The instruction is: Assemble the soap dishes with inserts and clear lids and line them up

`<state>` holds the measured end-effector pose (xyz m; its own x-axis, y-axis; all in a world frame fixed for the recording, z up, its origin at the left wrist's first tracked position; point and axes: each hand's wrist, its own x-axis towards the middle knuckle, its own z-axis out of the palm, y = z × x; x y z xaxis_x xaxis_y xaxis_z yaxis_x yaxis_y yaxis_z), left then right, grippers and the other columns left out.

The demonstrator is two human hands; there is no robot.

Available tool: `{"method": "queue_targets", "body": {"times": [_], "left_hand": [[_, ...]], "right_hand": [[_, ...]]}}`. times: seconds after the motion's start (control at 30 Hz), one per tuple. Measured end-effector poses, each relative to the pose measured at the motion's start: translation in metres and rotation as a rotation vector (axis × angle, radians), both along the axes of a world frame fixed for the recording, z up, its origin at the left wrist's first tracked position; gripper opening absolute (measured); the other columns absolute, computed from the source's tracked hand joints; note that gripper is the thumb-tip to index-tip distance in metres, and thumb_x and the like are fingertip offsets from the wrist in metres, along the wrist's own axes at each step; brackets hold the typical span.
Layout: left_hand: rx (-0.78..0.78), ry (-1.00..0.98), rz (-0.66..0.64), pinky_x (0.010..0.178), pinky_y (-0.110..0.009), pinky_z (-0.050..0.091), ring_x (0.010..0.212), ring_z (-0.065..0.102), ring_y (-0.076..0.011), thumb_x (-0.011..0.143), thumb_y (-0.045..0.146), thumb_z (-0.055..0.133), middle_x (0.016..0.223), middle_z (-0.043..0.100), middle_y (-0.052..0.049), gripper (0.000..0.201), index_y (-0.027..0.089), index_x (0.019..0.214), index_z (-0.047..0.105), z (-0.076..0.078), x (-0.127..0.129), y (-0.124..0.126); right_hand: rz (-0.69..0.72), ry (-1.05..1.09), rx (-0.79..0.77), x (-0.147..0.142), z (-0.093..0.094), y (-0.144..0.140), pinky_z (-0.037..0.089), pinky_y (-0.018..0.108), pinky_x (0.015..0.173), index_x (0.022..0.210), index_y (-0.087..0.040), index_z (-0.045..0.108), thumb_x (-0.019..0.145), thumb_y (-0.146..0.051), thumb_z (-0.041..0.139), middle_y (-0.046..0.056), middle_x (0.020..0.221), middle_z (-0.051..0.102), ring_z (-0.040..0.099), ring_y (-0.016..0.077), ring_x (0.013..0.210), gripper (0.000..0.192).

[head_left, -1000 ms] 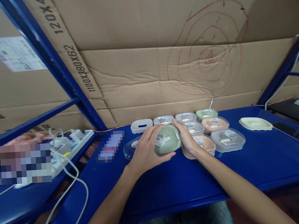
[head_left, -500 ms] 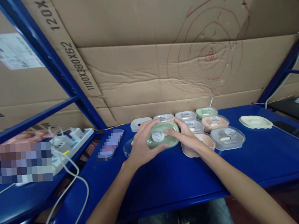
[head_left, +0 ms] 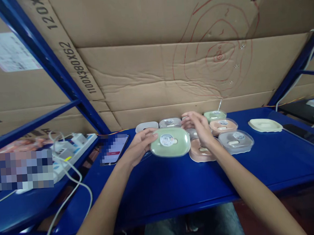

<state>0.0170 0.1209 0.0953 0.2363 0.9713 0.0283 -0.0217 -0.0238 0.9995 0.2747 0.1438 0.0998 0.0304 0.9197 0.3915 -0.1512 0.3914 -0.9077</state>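
Note:
A green lidded plastic box with a clear top and a round sticker is held above the blue table. My left hand grips it at its left end, thumb on top and fingers behind. My right hand is just off the box's upper right side, fingers loosely bent and apart, with nothing seen in it. Behind and below that hand are a peach lidded box and partly covered grey boxes. A dark-looking clear piece under my left hand is mostly hidden.
More lidded boxes stand in rows: a grey one, a peach one and a green one. A cream lid-like piece lies to the right, near a dark phone-like slab. At left are a phone and power strip.
My right hand has let go of the green box and moved up and right. The box now stays in my left hand alone, showing its whole top.

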Motion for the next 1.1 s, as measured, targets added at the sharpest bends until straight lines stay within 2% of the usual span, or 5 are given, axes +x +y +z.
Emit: {"method": "queue_targets", "body": {"times": [0.23,0.47,0.63,0.87,1.1], "left_hand": [[-0.095,0.354,-0.103,0.059,-0.024,0.045,0.069,0.06,-0.0149,0.084,0.065,0.085,0.083,0.065,0.001,0.051,0.022,0.107,0.07,-0.005,0.005,-0.006],[0.13,0.734,-0.013,0.057,-0.031,0.046,0.057,0.062,-0.0209,0.106,0.065,0.05,0.07,0.062,0.0,0.045,0.023,0.099,0.064,-0.023,0.018,-0.009],[0.485,1.066,0.033,0.089,-0.047,0.055,0.097,0.075,-0.0366,0.111,0.045,0.042,0.092,0.075,-0.015,0.035,0.02,0.104,0.066,-0.035,0.022,-0.01],[0.607,1.17,0.14,0.089,-0.051,0.059,0.1,0.076,-0.0392,0.11,0.061,0.049,0.101,0.077,-0.017,0.046,0.02,0.113,0.07,-0.027,0.031,-0.02],[0.943,0.996,-0.147,0.131,-0.066,0.04,0.161,0.044,-0.0436,0.093,0.054,0.082,0.165,0.057,-0.018,0.069,0.023,0.151,0.063,-0.035,0.038,-0.026]], "right_hand": [[-0.178,0.16,-0.064,0.041,-0.003,0.032,0.054,0.032,0.055,0.086,-0.023,0.07,0.08,-0.079,0.078,0.003,0.07,0.071,0.065,0.0172,0.056,0.057],[-0.163,-0.072,0.035,0.029,-0.009,0.025,0.05,0.033,0.057,0.082,-0.024,0.069,0.089,-0.073,0.071,0.001,0.067,0.068,0.062,0.0171,0.056,0.049],[-0.143,-0.243,0.114,0.018,-0.014,0.017,0.05,0.034,0.062,0.081,-0.025,0.071,0.093,-0.07,0.07,0.001,0.066,0.068,0.063,0.0192,0.061,0.047],[-0.168,-0.493,0.162,0.023,-0.027,0.022,0.05,0.036,0.069,0.08,-0.026,0.072,0.102,-0.063,0.064,0.003,0.069,0.071,0.065,0.0227,0.068,0.044],[-0.207,-0.522,0.169,0.028,-0.021,0.023,0.046,0.035,0.067,0.076,-0.026,0.071,0.1,-0.063,0.065,0.003,0.066,0.069,0.062,0.0222,0.066,0.045]]}}
